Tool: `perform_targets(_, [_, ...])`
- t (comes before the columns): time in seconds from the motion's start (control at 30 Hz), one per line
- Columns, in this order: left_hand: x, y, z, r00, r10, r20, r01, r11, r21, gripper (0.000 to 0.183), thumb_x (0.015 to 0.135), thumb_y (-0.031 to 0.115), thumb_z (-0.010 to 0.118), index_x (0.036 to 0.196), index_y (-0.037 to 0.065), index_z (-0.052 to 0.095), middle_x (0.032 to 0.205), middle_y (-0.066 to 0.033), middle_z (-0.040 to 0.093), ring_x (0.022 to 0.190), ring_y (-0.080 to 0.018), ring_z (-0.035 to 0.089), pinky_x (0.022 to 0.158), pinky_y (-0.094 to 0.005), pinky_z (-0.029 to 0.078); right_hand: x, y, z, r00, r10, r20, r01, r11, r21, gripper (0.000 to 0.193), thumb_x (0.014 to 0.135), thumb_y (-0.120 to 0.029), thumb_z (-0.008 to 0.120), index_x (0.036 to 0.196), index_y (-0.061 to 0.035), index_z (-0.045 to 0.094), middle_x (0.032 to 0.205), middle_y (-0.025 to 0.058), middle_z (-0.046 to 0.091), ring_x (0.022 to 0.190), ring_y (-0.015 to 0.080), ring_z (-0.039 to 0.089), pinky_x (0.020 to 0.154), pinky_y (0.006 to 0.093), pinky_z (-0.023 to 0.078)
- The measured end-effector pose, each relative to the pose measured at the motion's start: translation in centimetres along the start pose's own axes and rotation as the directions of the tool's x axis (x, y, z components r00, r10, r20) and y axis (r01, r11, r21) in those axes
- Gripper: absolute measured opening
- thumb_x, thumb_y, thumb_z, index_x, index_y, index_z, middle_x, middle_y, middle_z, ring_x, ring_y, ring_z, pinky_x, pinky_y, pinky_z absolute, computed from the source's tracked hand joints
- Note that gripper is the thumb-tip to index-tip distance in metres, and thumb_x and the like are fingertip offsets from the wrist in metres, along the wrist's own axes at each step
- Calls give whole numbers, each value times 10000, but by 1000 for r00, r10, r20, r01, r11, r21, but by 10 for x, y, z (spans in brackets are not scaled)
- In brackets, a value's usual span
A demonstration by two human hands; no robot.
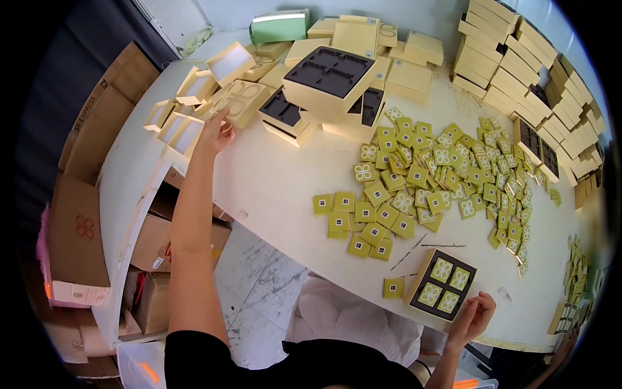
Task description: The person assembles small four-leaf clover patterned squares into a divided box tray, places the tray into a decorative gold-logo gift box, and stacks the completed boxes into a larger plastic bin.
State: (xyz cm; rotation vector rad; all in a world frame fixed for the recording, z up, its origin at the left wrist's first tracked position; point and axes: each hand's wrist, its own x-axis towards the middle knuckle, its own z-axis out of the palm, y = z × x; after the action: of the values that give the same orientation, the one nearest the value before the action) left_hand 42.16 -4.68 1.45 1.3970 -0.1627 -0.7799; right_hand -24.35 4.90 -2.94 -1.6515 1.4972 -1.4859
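My left hand reaches far left and grips the near corner of a cream box lid with a looped emblem on top. My right hand is beside the near right corner of an open cream box, its fingers curled in with nothing visible in them. Inside that box, a black insert bears several square green packets with white looped emblems. Just left of the box lies a single green packet showing a small dark square label.
A large heap of green packets covers the table's middle right. Boxes with black inserts are stacked at the back. Small cream trays stand at far left, a green case behind. Tall box stacks rise at back right.
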Motion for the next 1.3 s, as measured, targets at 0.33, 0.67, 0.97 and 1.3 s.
perform_targets(0.33, [-38,13,-17,962,234,-141,-175,924,340,332,783,320,699,1015,115,579,934,-38,559,733,-159,540,548,-251,405,-5,-2,2,998,68,-4,-68,997,25,62,913,-18,507,970,2,526,1116,137,490,992,196,495,877,302,394])
perform_targets(0.67, [-20,2,-95,779,593,-204,-99,438,893,353,793,345,675,1040,95,654,1054,-99,612,972,-273,607,801,-422,510,-1,20,-5,996,-66,63,69,996,-58,103,944,-64,512,1007,16,518,1152,143,509,1026,193,511,904,296,398])
perform_targets(0.97, [-15,-8,-176,659,741,126,-184,-3,983,373,838,190,660,1152,11,566,1177,-195,537,1121,-339,526,939,-414,433,-1,8,-1,995,29,97,-17,992,-121,98,941,-40,503,1019,18,515,1150,135,506,977,167,520,845,274,413])
perform_targets(1.3, [-241,-24,-28,212,705,677,-893,-141,427,275,852,127,636,1098,11,600,1199,-161,554,1109,-293,528,964,-422,399,-6,-34,10,956,-294,8,294,954,-55,334,900,-196,566,1154,0,473,1156,182,459,960,242,519,840,363,433])
